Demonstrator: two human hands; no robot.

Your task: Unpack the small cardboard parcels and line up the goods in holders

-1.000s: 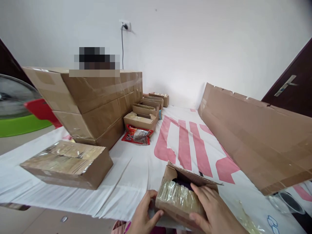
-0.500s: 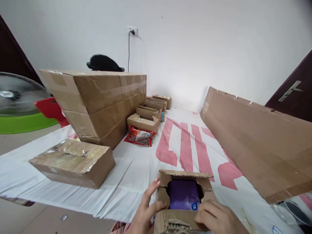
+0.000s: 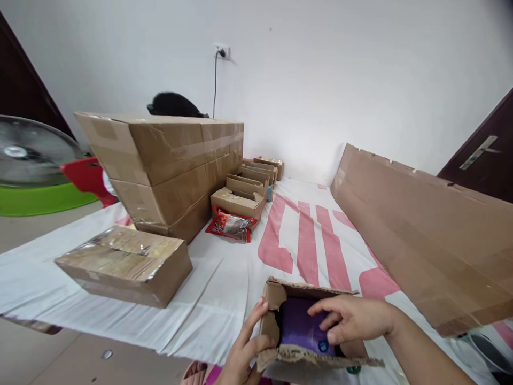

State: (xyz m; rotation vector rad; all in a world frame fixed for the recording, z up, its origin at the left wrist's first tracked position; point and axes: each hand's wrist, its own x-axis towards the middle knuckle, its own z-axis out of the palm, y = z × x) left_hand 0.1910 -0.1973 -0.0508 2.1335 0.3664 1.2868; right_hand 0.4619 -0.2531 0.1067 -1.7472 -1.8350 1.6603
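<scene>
A small opened cardboard box [image 3: 272, 295] sits near the table's front edge, its flaps folded up and the near one torn. Inside lies a purple packet [image 3: 298, 323] with a small blue mark. My left hand [image 3: 246, 342] grips the box's left side, thumb on the near flap corner and fingers along the wall. Over the box's right part is my right hand [image 3: 352, 316], index finger stretched out above the packet and the other fingers bent. Nothing shows in its grasp; whether its fingertips touch the packet I cannot tell.
Stacked cardboard boxes [image 3: 176, 155] stand at left, with a taped box [image 3: 128, 264] in front. A red snack packet [image 3: 231, 224] lies before a row of open boxes [image 3: 236, 200]. A long cardboard panel [image 3: 417, 230] leans along the right. The table has a white-and-pink cloth [image 3: 224, 289].
My right hand has let go of the box's near flap and moved up over the purple packet. The near flap has swung up and the box has turned slightly. My left hand stays on the box.
</scene>
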